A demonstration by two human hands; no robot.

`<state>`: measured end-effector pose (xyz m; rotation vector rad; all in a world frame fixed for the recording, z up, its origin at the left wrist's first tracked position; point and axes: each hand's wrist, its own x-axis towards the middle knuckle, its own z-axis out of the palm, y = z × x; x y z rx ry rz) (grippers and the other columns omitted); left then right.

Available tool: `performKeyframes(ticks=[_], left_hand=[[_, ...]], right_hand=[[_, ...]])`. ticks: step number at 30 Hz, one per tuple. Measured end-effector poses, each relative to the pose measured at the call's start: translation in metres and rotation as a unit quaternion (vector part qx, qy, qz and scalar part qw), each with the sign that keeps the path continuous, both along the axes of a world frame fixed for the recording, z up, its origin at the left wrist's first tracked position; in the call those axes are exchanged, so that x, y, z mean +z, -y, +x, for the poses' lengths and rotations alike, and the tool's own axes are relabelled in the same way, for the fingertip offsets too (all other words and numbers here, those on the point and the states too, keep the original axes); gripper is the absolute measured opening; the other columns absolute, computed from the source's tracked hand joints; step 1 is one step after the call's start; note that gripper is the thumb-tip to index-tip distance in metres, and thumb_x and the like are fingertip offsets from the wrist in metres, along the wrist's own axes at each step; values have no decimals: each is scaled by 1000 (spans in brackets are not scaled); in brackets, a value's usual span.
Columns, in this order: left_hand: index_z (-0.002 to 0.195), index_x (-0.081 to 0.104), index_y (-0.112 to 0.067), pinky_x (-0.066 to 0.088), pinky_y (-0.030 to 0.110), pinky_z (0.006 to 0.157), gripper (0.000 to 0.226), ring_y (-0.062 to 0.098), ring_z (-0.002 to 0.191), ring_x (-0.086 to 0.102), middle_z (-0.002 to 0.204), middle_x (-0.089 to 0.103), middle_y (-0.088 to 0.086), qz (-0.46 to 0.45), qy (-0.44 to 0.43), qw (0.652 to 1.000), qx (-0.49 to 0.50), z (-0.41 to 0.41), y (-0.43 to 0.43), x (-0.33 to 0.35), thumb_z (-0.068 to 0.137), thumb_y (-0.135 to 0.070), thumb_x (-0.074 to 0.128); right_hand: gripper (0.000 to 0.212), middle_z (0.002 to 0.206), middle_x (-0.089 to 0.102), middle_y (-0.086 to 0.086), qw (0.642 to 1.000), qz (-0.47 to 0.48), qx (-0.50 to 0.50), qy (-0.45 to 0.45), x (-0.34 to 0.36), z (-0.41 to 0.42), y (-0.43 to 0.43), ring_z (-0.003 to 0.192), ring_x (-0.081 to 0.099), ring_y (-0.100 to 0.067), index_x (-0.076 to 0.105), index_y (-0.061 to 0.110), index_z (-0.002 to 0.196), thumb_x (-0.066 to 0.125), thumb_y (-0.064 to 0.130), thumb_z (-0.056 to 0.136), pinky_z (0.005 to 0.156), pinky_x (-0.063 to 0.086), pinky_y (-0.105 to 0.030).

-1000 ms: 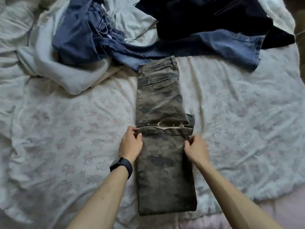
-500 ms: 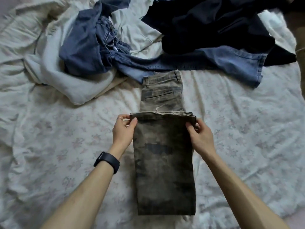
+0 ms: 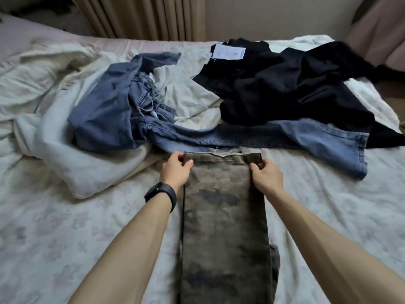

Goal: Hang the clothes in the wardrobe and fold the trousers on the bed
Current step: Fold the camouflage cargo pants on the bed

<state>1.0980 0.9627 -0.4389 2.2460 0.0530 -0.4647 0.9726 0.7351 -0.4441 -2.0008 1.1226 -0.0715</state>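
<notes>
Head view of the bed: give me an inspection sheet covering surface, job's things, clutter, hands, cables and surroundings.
Surface: bed, wrinkled pale floral sheet.
Job's things: camouflage trousers lie lengthwise, frayed edge at the far end; blue jeans and black clothes heaped beyond, unfolded.
Clutter: white fabric bunched at left.
Hands: left hand and right hand each pinch a far corner of the trousers; black wristband on the left wrist.
Cables: nothing seen.
Surroundings: curtain and plain wall behind the bed.

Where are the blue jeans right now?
In the head view, the blue jeans sprawl across the middle of the bed, just beyond the camouflage trousers, with the black clothes behind them on the right.
</notes>
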Motion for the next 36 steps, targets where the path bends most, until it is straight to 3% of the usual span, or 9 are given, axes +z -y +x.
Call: performKeyframes(ticks=[6,11,17,20,24,26,30,33,36], left_hand=[[100,60,-39,36,9,58,19,-3,75,59,77,62,-24,-34,72,997,22,0,3,-26,87,-45,73],[140,49,-24,41,29,92,47,27,123,53,129,61,3,42,49,998,-15,-6,24,-14,96,-37,61],[154,36,-20,22,46,120,63,22,151,25,163,28,4,133,260,918,-268,-172,-14,-1,95,-40,45],[160,22,-29,7,52,121,63,18,155,12,169,7,-3,225,198,869,-394,-223,-58,-25,100,-44,35],[150,-29,-40,-11,49,120,63,19,153,-20,162,-30,-10,333,93,855,-385,-208,-86,-44,104,-58,10],[155,-22,-37,-1,49,122,65,20,154,-14,165,-23,-5,328,82,872,-353,-215,-80,-42,104,-55,14],[159,15,-30,39,42,109,69,24,141,33,160,26,4,232,60,950,-199,-265,-93,-12,100,-45,46],[154,27,-23,44,38,104,69,26,131,46,148,39,6,178,-126,973,-70,-310,-117,7,96,-53,51],[150,37,-16,44,32,96,71,27,129,51,147,48,7,101,-300,948,37,-326,-128,16,95,-58,54]], right_hand=[[11,87,63,9,997,-15,-44,59,-32,1,6,90,61,-18,61,27,95,62,37,94,77,37,-27],[37,117,66,-4,999,-2,-46,5,-23,5,-2,118,58,-29,54,17,125,60,39,97,90,40,-30],[61,165,24,-3,935,-298,185,54,-9,-126,-115,152,24,-23,39,23,153,49,37,94,119,23,-42],[64,169,14,0,894,-307,322,-44,-30,-198,-145,155,15,-20,28,30,159,42,39,97,121,19,-55],[63,168,-5,-4,900,-245,262,-247,-40,-231,-117,156,-9,-23,12,35,160,25,49,100,121,5,-64],[69,169,4,-10,916,-224,226,-243,-33,-234,-123,156,-2,-26,13,30,161,33,46,97,122,6,-62],[70,155,39,-16,971,-129,112,-169,-7,-261,-156,142,37,-34,36,9,153,58,36,93,114,37,-51],[66,144,50,-12,976,84,4,-200,8,-292,-171,133,48,-30,41,11,149,61,44,95,109,42,-46],[51,126,61,-8,961,197,-23,-193,15,-312,-184,121,57,-28,58,11,130,56,50,97,102,47,-48]])
